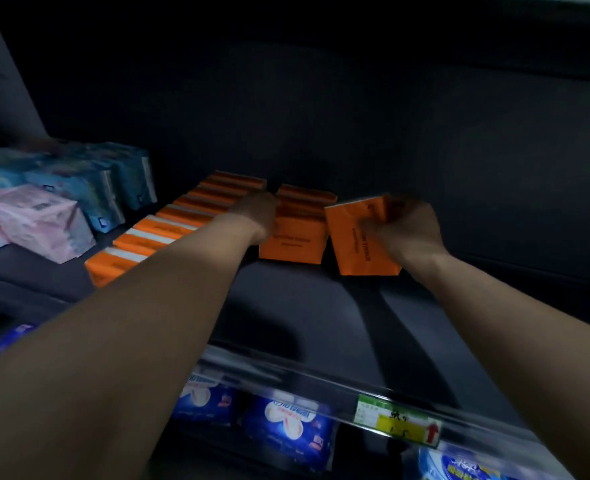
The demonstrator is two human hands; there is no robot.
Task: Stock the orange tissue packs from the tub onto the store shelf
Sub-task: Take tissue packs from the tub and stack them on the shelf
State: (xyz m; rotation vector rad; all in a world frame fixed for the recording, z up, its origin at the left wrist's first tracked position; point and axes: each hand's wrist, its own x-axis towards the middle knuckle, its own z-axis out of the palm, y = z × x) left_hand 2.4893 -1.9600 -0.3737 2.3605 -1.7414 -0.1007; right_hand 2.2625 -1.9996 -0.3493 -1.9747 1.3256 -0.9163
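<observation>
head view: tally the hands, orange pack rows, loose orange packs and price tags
hands: 2 (left hand, right hand)
orange pack rows: 2 (left row, middle row)
loose orange pack, held by right hand: 1
price tag: 1
total: 6

Tissue pack point(359, 237) is reading orange with dark print. Left row point(168, 220) is showing orange with white stripes. Pink packs point(37, 220) and teal packs point(106, 188) are sitting alongside. Shelf label point(397, 419) is showing green, yellow and a red arrow.
</observation>
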